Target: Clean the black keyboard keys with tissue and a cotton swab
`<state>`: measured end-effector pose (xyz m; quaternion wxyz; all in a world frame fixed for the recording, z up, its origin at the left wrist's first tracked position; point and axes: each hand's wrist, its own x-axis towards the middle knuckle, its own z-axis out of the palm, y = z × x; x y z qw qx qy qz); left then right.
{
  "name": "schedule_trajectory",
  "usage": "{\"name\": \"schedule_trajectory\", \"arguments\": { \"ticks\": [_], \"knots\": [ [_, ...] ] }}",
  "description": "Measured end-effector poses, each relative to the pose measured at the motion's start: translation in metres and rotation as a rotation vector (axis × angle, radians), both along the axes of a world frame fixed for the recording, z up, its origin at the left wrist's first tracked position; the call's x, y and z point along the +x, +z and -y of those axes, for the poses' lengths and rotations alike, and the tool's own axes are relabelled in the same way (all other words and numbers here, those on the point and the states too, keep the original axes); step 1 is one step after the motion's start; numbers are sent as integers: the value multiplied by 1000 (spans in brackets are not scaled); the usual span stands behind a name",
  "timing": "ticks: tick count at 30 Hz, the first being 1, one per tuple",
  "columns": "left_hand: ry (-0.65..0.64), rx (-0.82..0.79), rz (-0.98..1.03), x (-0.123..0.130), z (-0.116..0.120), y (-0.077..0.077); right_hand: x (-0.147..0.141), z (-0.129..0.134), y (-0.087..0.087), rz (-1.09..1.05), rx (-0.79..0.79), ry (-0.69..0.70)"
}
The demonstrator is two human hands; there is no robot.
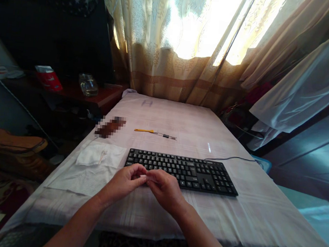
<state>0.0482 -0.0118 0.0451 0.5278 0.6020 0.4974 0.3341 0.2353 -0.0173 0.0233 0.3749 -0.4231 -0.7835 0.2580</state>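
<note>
My left hand (125, 181) and my right hand (166, 187) meet at the fingertips over the front left part of a black keyboard (189, 171). Pinched between the fingers of both hands is a small whitish piece (143, 176), too small to make out. Left of the keyboard lie white tissues (90, 176) with a small thin item (102, 155) on the upper one. Behind the keyboard rests a yellow-handled tool (143, 130) with a thin wire end and a dark part.
A blurred brown object (110, 127) lies at the left edge of the cloth-covered table (176, 115). A red cup (49, 78) and a glass jar (88, 85) stand on a side shelf. The keyboard's cable (230, 157) runs right. Clothes hang at the right.
</note>
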Motion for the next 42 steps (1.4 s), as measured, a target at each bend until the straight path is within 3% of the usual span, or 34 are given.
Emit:
{"name": "schedule_trajectory", "arguments": {
  "ticks": [4, 7, 12, 14, 17, 22, 28, 35, 42],
  "knots": [
    [57, 159, -313, -18, -4, 1, 1, -10, 11, 150, 48, 6],
    [245, 271, -573, -45, -9, 2, 1, -21, 18, 186, 62, -34],
    [545, 312, -882, -108, -11, 12, 1, -41, 20, 234, 91, -77],
    [584, 293, -981, -131, -9, 16, 0, -54, 20, 300, 91, -87],
    [543, 257, -1084, -150, -8, 17, -9, -80, 24, 382, 87, -82],
    [467, 231, -1194, -146, -7, 10, -43, -123, 31, 464, 50, -86],
    [400, 237, -1271, -139, -7, 10, -80, -145, 24, 509, 20, -23],
    [365, 240, -1300, -146, -13, 11, -103, -153, 22, 544, 9, 30],
    [419, 290, -1283, -146, -18, 20, -114, -135, 22, 536, 47, 114]
  ]
}}
